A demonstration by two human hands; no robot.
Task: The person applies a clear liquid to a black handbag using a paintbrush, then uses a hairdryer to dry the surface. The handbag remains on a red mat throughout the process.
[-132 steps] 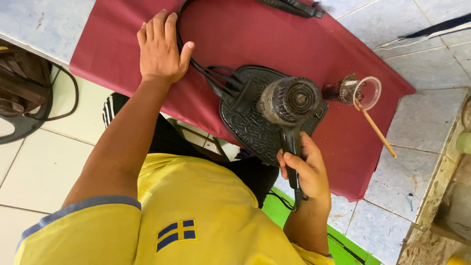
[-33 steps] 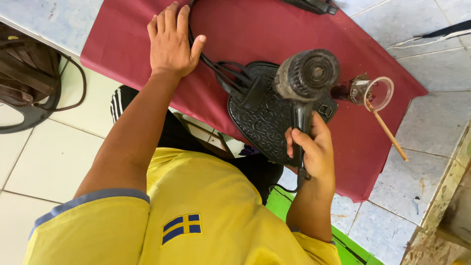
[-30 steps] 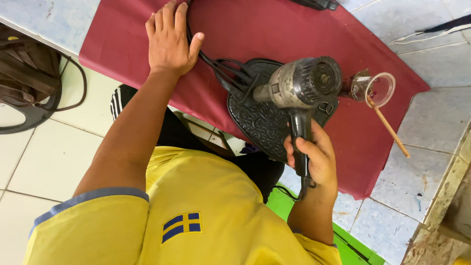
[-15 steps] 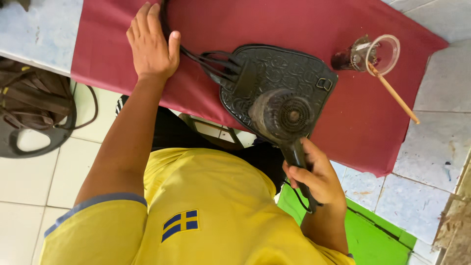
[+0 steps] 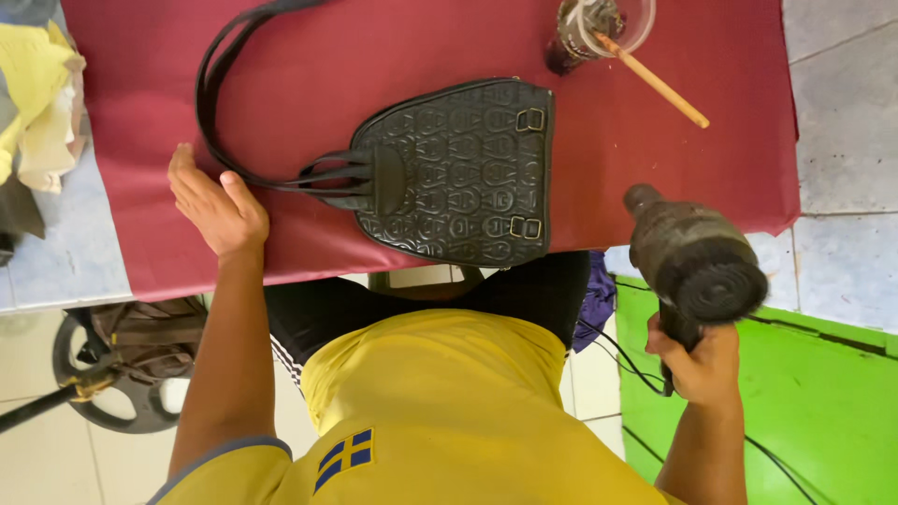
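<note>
One black heat gun (image 5: 697, 262), held up off the worktop's right edge, over the green surface (image 5: 823, 393), barrel end pointing toward the red cloth (image 5: 655, 159). Right hand (image 5: 700, 365) grips its handle from below, fingers (image 5: 666, 344) clenched around the grip. One thin dark cord (image 5: 617, 360) runs from below the handle area across the pale floor tiles.

One black embossed handbag (image 5: 458, 173) lies flat on the cloth, middle of the worktop, well apart from the heat gun. Two small metal buckles (image 5: 529, 119) on its right side, one upper, one lower. Long dark straps (image 5: 220, 103) loop out left and up past the top edge; exact count of straps unclear where they bunch at the bag.

Left hand (image 5: 217, 201) rests on the cloth near the front edge, just left of the strap bundle, fingers released and flat, grasping nothing; thumb is close to the straps, contact unclear.

One clear plastic cup (image 5: 599, 28) at the top of the cloth, tilted or on its side, dark contents inside, cannot tell what. One wooden stick (image 5: 655, 82) pokes out of it, its lower end on the cloth.

One crumpled yellow cloth (image 5: 42, 89) at far left on the grey worktop (image 5: 65, 262). One dark round wheel-like object (image 5: 112, 388) on the floor lower left. Person wears one yellow shirt (image 5: 440, 411) with a small blue-and-yellow rectangular patch (image 5: 344, 456).
</note>
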